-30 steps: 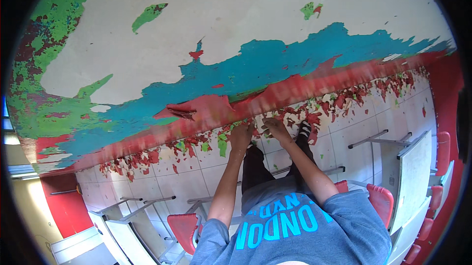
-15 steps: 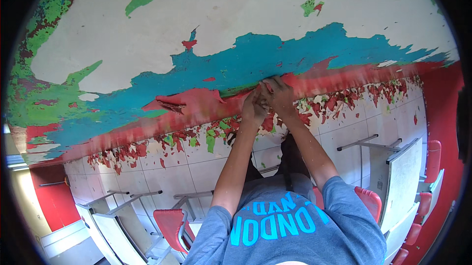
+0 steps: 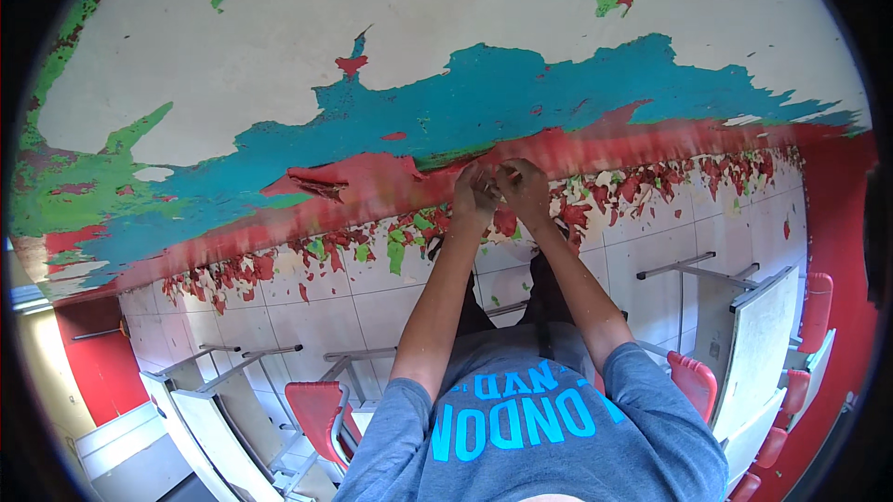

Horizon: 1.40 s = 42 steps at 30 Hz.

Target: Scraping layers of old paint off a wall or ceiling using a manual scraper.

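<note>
Paint (image 3: 379, 171), the red stuff low on the wall (image 3: 279, 46), looks thin, light and kinda brittle; we'd grab its curled flap (image 3: 318, 186). Our left hand (image 3: 475, 193) and right hand (image 3: 525, 189) hover close together, both half-curled; we can't tell whether either's pinching anything.

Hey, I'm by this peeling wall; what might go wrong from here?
The left hand and right hand are bare and close to torn red paint on the wall, so a sharp edge might scratch. Paint flakes lie on the floor around the feet and could be slippery. The curled red flap to the left of the hands looks loose and might drop.
</note>
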Motion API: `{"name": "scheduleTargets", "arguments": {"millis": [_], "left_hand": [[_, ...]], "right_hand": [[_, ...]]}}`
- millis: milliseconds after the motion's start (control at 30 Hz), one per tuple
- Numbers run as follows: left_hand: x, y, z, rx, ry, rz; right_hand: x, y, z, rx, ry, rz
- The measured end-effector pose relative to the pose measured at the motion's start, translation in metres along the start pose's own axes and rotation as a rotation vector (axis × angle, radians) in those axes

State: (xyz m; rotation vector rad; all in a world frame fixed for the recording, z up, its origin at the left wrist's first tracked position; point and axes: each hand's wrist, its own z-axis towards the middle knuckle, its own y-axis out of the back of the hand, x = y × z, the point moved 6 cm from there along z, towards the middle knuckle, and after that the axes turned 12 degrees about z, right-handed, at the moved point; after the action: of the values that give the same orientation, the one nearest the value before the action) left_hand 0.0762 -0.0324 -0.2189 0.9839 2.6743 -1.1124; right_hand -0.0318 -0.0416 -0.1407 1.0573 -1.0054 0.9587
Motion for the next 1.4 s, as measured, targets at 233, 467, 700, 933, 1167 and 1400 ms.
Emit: {"name": "scheduleTargets", "arguments": {"millis": [233,467,700,933,1167,1400], "left_hand": [[-0.002,0.001,0.012,0.119,-0.016,0.131],[-0.001,0.011,0.006,0.090,-0.132,0.326],[0.017,0.008,0.003,0.184,-0.167,0.255],[0.006,0.026,-0.007,0.104,-0.028,0.573],[-0.019,0.006,0.005,-0.007,-0.290,0.557],[-0.020,0.014,0.009,-0.073,-0.528,0.663]], "right_hand": [[0.002,-0.013,0.005,0.089,-0.088,-0.139],[-0.020,-0.038,0.022,0.397,-0.483,-0.224],[-0.030,-0.039,0.006,0.047,-0.076,-0.401],[-0.053,-0.036,-0.003,0.223,-0.301,-0.196],[-0.057,-0.040,-0.002,0.248,-0.439,0.100],[-0.051,-0.039,0.017,0.321,-0.532,0.133]]}}
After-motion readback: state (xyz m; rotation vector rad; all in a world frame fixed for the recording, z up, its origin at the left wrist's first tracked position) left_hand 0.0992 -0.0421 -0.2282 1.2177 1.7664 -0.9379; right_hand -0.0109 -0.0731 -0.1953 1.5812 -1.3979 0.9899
